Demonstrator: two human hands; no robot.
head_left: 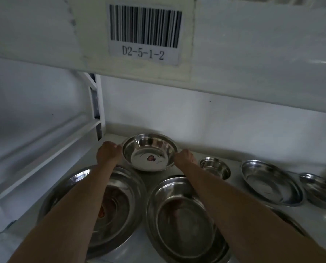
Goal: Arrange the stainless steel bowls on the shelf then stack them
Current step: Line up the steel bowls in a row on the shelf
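Under a barcode label point(144, 33) reading D2-5-1-2, left hand point(108, 152) and right hand point(185, 158) grip opposite rims of a bowl point(149, 151) between them.

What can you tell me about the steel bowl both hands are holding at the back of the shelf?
The held bowl is round, shiny stainless steel with a flat bottom and a thin rolled rim. It sits upright, mouth up, toward the back of the white shelf. A small reddish sticker lies on its inner base. The left hand and right hand grip opposite sides of its rim. It holds nothing else.
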